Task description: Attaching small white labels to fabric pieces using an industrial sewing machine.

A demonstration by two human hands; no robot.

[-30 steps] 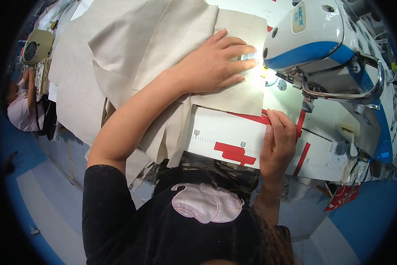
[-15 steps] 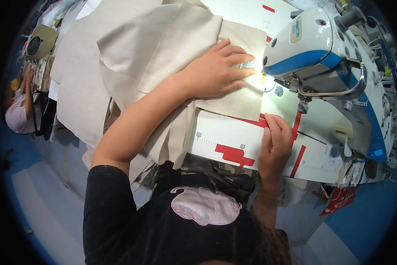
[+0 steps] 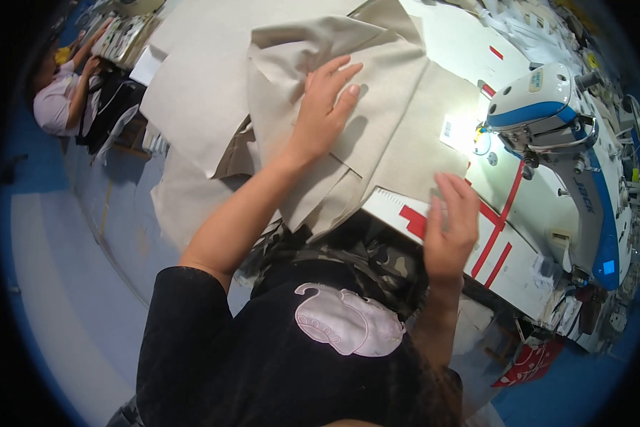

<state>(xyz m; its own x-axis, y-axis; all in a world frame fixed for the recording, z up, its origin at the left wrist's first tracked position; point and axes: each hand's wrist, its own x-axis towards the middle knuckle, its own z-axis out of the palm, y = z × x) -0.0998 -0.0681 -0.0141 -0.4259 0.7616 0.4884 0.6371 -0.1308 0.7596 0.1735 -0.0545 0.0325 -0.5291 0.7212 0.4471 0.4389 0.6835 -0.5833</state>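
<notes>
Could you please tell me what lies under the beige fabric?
The white table with red tape shows beyond the near edge of the beige fabric; whatever it covers cannot be seen.

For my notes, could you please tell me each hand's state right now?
Left hand: open over the beige fabric; whether it touches cannot be told.
Right hand: loosely open near the fabric's edge, nothing visibly held.

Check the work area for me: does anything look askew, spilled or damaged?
Nothing looks spilled or damaged. Only the beige fabric looks untidy: around the left hand it is rumpled into uneven, overlapping folds, with layers drooping past the near edge of the white table, whereas the part beside the sewing machine lies flat.
</notes>
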